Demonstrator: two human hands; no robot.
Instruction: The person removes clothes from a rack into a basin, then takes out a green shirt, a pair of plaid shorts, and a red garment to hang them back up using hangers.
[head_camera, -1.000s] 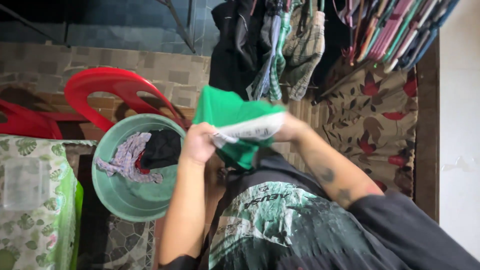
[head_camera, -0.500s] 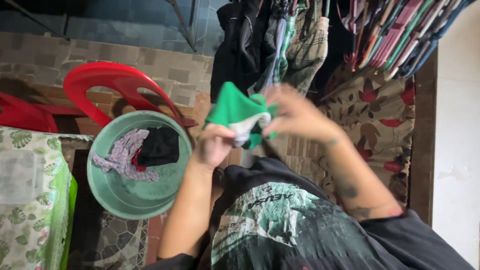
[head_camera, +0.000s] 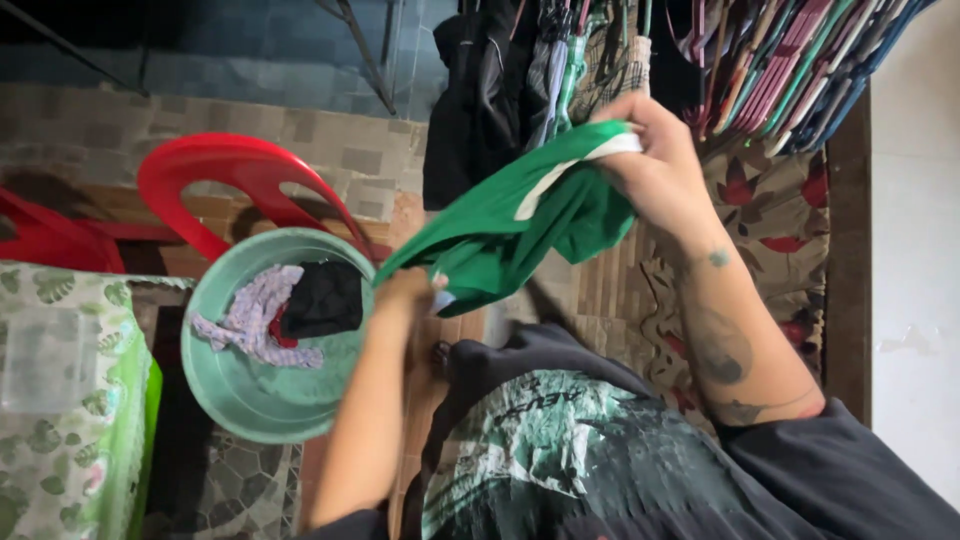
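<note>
While both hands pull it taut, green garment (head_camera: 510, 235) with a white stripe stretches diagonally in the air above the person's lap. Right hand (head_camera: 655, 165) is up high, grip closed on the white-edged end of the cloth, just in front of hanging clothes (head_camera: 520, 90) and a bunch of coloured hangers (head_camera: 790, 70). Left hand (head_camera: 405, 290) is lower, grip closed on the other end, right beside the rim of a green plastic basin (head_camera: 240, 400). Basin holds a pale purple patterned cloth (head_camera: 255, 320) and a black cloth (head_camera: 322, 300), touching each other. Red plastic chair (head_camera: 230, 175) stands behind the basin, against a tiled wall. Leaf-print cover (head_camera: 60, 420) lies at far left with a clear plastic container (head_camera: 35, 360) on it. Floral red-brown fabric (head_camera: 775, 220) hangs at right, behind the right forearm.
</note>
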